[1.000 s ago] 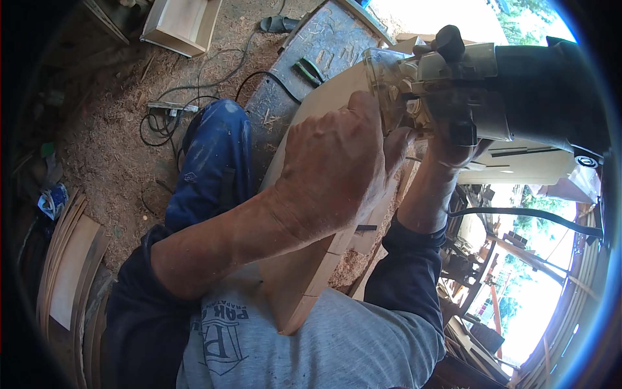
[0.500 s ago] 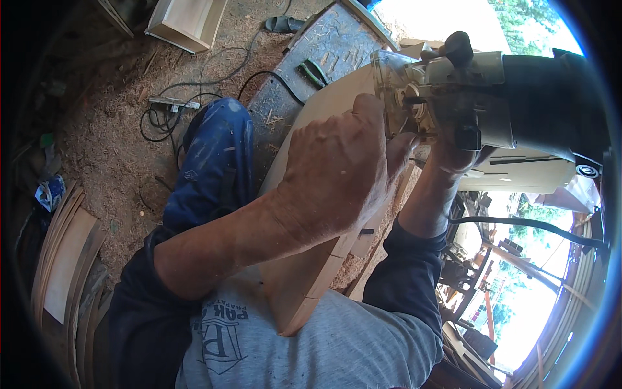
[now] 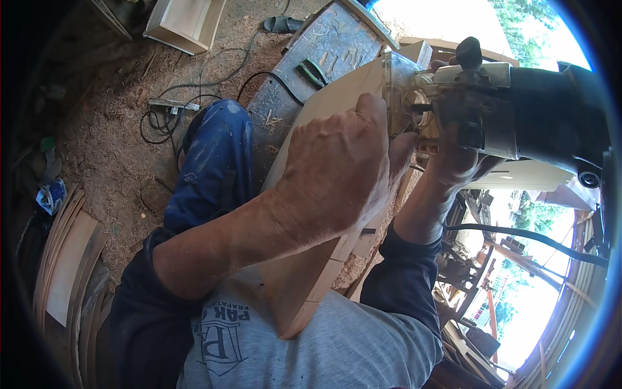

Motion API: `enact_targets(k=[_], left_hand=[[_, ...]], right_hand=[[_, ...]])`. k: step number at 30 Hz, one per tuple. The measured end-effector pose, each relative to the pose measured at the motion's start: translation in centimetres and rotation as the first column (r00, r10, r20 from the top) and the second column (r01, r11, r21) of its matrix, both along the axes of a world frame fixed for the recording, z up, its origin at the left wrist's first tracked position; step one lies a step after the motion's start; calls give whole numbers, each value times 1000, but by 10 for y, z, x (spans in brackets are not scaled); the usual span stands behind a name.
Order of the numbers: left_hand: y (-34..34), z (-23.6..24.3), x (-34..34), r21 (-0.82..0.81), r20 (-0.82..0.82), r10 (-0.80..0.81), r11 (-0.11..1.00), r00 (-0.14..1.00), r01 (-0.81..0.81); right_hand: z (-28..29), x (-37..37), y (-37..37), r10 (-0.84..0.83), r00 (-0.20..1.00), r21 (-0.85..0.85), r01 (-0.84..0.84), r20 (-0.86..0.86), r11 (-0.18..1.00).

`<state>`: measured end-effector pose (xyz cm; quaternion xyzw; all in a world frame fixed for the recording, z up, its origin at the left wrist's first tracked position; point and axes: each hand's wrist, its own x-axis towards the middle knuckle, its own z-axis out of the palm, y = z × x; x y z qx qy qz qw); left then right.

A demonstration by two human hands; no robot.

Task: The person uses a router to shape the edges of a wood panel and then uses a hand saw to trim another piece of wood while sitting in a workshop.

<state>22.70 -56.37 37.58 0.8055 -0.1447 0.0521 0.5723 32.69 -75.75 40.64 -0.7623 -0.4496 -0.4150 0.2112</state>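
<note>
A trim router point(image 3: 479, 110) with a dark body and a clear base lies sideways against the end of a pale wooden board point(image 3: 314, 275). My right hand point(image 3: 457, 162) is wrapped round the router from below and behind, its fingers partly hidden by the tool. My left hand point(image 3: 340, 165) is closed above the board, its thumb and forefinger at the edge of the router's clear base; its other fingers are hidden. The board's near end rests against my grey shirt, and pencil-like marks cross its edge.
A dusty blue-grey work surface point(image 3: 259, 110) holds green-handled pliers point(image 3: 314, 73). Beyond it, a wooden drawer box point(image 3: 184, 24) sits on the shaving-strewn floor. Black cords run to a power strip point(image 3: 173, 104). Curved wooden strips point(image 3: 74, 253) stand at the left. The router's cable point(image 3: 531, 235) hangs at the right.
The router has shifted slightly to the right and turned a little, and my right hand has moved with it. My left hand has barely moved.
</note>
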Motion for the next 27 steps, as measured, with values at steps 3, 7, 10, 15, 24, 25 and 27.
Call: enact_targets(k=[3,7,10,15,24,25,27], left_hand=[[3,3,1,5,-54,-19,1000,998,19],[3,5,2,12,-56,-10,1000,998,11],[4,8,3,14,-47,-2,1000,999,3],[6,7,2,51,-56,53,997,997,-51],[1,0,2,-27,-15,-9,1000,1000,9],[1,0,2,-29,-12,-13,1000,1000,12],[1,0,1,-33,-2,-13,999,1000,13]], right_hand=[[-2,-2,-17,-87,979,-79,73,-184,994],[-7,20,-48,-68,657,-332,465,751,821],[4,9,-31,-234,790,-259,441,567,859],[-8,1,-15,-318,872,-228,418,373,879],[-2,2,-19,-148,989,-81,150,23,985],[-2,-1,-18,-157,988,-62,157,6,986],[-2,-6,-17,-167,986,-29,166,-27,986]])
